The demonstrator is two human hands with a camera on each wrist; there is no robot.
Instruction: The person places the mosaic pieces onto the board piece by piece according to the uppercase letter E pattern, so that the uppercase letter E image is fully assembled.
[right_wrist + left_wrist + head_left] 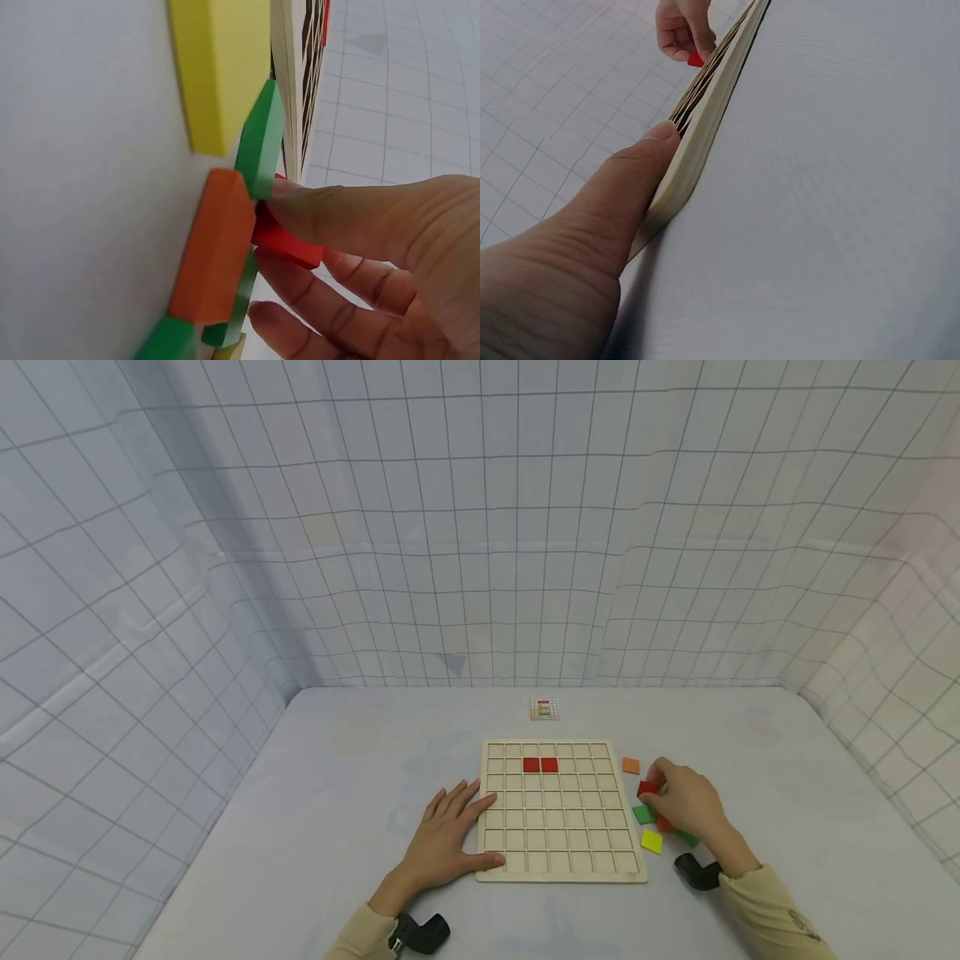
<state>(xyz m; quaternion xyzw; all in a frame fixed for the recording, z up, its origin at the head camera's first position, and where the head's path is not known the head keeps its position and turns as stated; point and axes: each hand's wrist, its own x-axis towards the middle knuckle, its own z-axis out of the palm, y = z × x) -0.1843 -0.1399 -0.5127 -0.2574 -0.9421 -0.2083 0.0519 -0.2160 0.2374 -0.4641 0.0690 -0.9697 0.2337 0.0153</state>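
A cream grid board [562, 877] lies on the table, with two red square tiles [540, 765] side by side in its second row from the far edge. My left hand [441, 852] rests at the board's left edge, fingers spread and thumb [634, 169] on the rim. To the right of the board, my right hand [692, 802] pinches a red tile [289, 241] between thumb and fingers. Around it lie green tiles [260, 142], an orange-red tile [214, 251] and a yellow tile [652, 842]. Part of this pile is hidden beneath the right hand.
Farther off, a lighter orange tile [631, 766] lies by the board's right edge. Behind the board is a small card [544, 709] printed with a coloured grid pattern. White grid-lined sheets [480, 568] enclose the table at the back and sides.
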